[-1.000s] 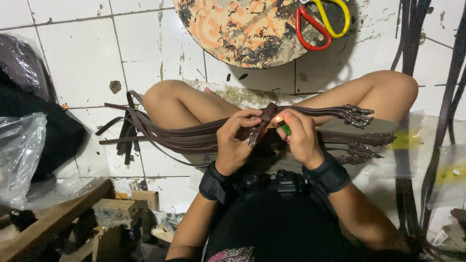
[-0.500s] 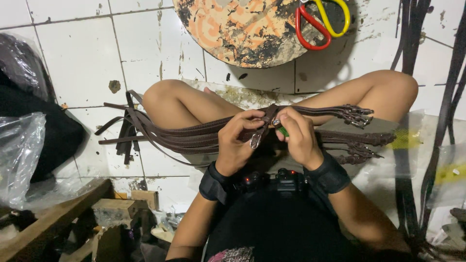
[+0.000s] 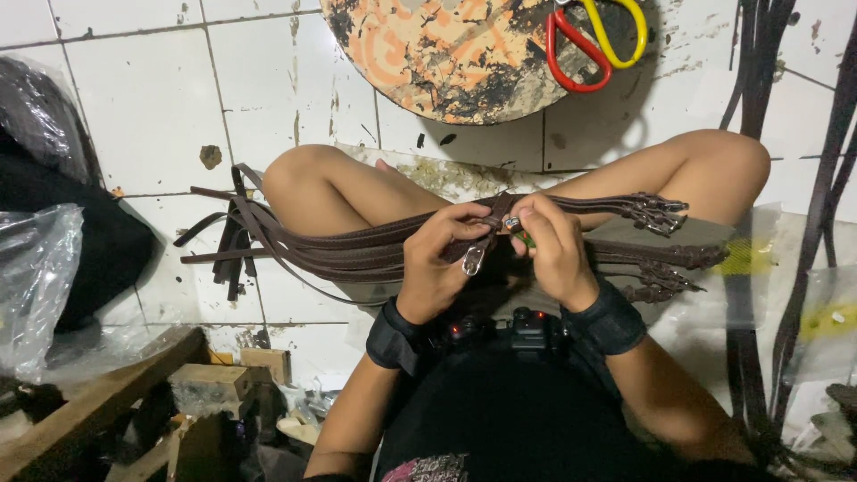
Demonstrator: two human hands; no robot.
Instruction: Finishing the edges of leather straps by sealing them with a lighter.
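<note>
Strap (image 3: 486,223) between 2 curled hands

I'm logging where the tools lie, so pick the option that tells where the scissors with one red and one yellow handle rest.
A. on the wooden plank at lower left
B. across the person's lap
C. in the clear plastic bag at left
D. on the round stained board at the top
D: the scissors lie on the round stained board at the top of the head view, beyond the person's knees.
</note>
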